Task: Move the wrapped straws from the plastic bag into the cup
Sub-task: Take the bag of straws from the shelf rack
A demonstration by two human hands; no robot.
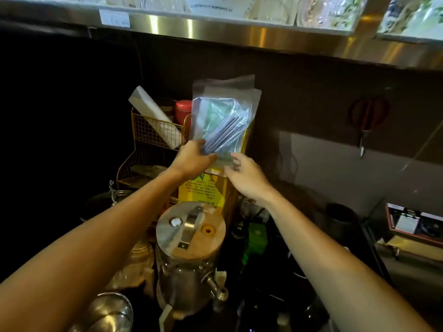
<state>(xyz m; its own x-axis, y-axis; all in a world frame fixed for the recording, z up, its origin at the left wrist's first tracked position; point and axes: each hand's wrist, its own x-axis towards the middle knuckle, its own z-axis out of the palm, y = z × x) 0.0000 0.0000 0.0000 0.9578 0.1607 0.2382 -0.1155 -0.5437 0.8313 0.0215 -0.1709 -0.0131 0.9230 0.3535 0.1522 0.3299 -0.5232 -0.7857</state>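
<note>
Both hands reach forward and up over a crowded, dim table. The left hand [191, 156] is closed on the lower left corner of a clear, crinkled plastic bag [223, 116], thumb across the front and fingers behind it, so the bag stands upright in the air above the hand. Inside it a bundle of thin wrapped straws [224, 133] lies slanted — lower ends down at the left hand's fingers, upper ends toward the bag's right side. The right hand [244, 174] sits just below and right of the bag, its fingers loosely curled and touching the bottom right edge; whether they pinch the plastic cannot be told. Behind the bag stand a yellow wire basket [153, 133] holding a tilted white paper sleeve [153, 113], and a yellow printed carton [203, 190] directly beneath the hands. Nearer the camera, a glass dispenser jar with a round wooden lid [191, 233] and a metal tap stands between the forearms.
</note>
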